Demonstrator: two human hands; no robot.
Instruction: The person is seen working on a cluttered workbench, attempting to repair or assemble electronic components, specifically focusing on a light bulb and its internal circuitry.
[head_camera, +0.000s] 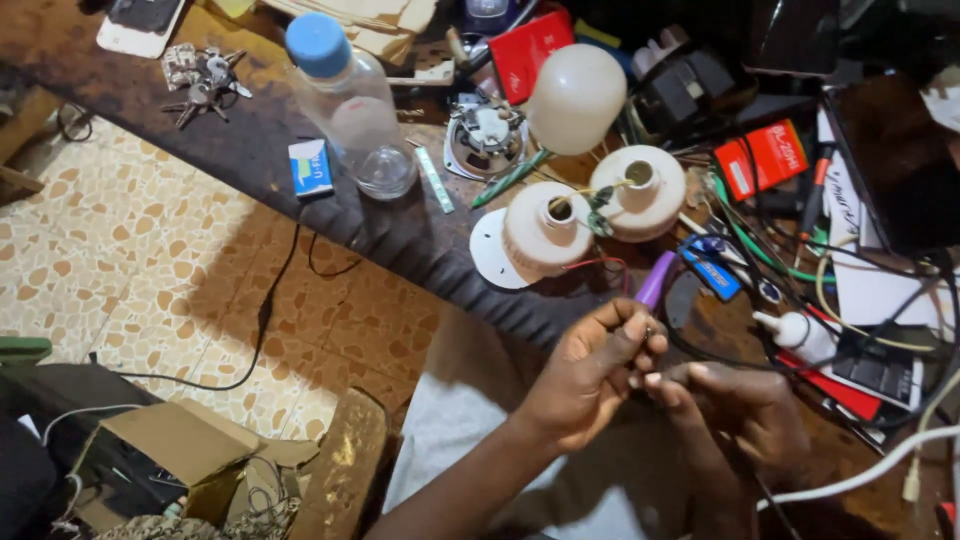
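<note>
My left hand and my right hand meet over the front edge of a dark worn workbench. The left hand pinches a purple-handled tool that points up and away. The right hand's fingertips touch the left hand's at the tool's lower end; what they pinch there is too small to tell. Just beyond the hands lie two cream bulb bases joined by thin wires and a small circuit board. A white bulb dome rests behind them.
A clear plastic bottle with a blue cap stands on the bench, near a small blue box and keys. Tangled cables, red packages and a white glue bottle crowd the right. A cardboard box sits on the tiled floor.
</note>
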